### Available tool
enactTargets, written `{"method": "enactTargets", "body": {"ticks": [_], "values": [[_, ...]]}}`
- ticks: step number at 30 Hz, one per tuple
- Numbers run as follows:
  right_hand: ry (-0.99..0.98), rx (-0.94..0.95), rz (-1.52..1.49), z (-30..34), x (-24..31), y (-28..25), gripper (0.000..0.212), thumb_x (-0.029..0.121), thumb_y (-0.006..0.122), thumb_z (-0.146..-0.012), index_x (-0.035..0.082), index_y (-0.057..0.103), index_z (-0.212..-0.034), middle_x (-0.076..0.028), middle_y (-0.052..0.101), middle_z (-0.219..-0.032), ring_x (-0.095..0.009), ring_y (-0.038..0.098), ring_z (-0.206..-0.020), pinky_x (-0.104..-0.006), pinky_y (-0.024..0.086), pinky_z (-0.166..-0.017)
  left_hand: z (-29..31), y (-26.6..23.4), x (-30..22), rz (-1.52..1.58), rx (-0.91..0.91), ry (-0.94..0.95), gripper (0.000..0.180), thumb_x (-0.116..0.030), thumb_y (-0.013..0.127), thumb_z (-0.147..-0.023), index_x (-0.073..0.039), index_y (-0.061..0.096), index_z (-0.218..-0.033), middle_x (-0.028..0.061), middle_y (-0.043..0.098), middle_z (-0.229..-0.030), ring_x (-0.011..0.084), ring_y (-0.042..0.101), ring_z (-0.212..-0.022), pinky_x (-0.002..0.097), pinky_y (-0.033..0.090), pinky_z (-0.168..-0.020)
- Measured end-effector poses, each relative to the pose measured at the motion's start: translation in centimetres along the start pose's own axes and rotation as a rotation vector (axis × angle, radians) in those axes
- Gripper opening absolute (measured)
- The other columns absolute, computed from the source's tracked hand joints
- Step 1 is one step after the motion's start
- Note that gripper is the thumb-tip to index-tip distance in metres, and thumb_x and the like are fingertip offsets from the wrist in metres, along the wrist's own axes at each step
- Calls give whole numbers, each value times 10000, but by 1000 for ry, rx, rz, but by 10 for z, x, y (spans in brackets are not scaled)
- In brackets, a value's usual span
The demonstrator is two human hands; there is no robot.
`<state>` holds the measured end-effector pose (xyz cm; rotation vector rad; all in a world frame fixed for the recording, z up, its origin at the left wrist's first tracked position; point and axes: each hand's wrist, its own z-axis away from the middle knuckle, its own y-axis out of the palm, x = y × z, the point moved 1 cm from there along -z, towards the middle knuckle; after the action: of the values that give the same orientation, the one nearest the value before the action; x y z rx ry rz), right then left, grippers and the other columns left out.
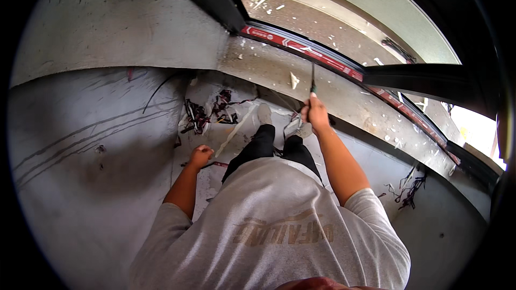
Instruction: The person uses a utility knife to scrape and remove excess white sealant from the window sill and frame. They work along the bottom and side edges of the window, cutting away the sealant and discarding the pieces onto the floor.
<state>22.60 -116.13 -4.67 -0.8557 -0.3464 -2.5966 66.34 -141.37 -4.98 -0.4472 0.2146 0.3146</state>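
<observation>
My right hand [317,114] is closed round the handle of a slim tool [313,79] with a thin dark shaft and a bit of green at the grip, perhaps a screwdriver. Its shaft points away from me, over the concrete sill, and its tip lies close to the red printed strip [301,48] along the dark window frame [279,31]. Whether the tip touches the frame, I cannot tell. Low on the left, away from the window, hangs my left hand [201,156] with curled fingers. What it may hold is hidden.
White scraps [294,80] and crumbs litter the concrete sill [258,64]. Tangled dark and red strips [207,113] lie on the floor by my feet, and more dark strips [413,190] at the right. A dark window bar [424,83] juts across the upper right.
</observation>
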Motion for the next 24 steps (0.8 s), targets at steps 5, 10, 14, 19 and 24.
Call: {"method": "enactTargets", "body": {"ticks": [5, 10, 14, 19, 24], "values": [[9, 204, -41, -39, 36, 151, 447, 433, 395, -1038, 4, 521, -1031, -153, 621, -658, -234, 557, -485, -380, 433, -470, -2, -13, 12, 131, 2, 98, 318, -241, 716, -859, -11, 671, -1073, 80, 697, -907, 169, 651, -793, 336, 513, -744], [-10, 132, 17, -90, 53, 243, 478, 448, 386, -1030, 1, 555, -1013, -143, 642, -683, -214, 580, -530, -371, 473, -520, -12, -42, 40, 209, -10, 117, 295, -172, 672, -898, 6, 621, -1128, 60, 670, -889, 135, 604, -753, 304, 482, -663], [-19, 39, 7, -113, 57, 281, 458, 402, 371, -1033, 7, 544, -880, -153, 620, -641, -223, 555, -499, -391, 438, -528, -20, -61, 90, 379, -68, -4, 187, -152, 637, -898, -22, 618, -1032, 58, 639, -870, 153, 605, -711, 312, 473, -603], [-31, 40, 51, -120, 45, 300, 487, 413, 369, -1027, 17, 557, -815, -145, 635, -649, -232, 566, -515, -398, 437, -535, -3, -51, 136, 487, -42, -184, 163, -148, 642, -887, -36, 613, -1002, 63, 630, -867, 176, 633, -712, 300, 482, -582], [-76, -25, 136, -126, 33, 311, 513, 431, 370, -1028, -4, 575, -848, -142, 646, -658, -243, 595, -552, -397, 457, -558, -5, -42, 161, 490, -11, -204, 202, -190, 646, -882, -23, 647, -994, 65, 652, -850, 177, 662, -728, 305, 496, -574]]}}
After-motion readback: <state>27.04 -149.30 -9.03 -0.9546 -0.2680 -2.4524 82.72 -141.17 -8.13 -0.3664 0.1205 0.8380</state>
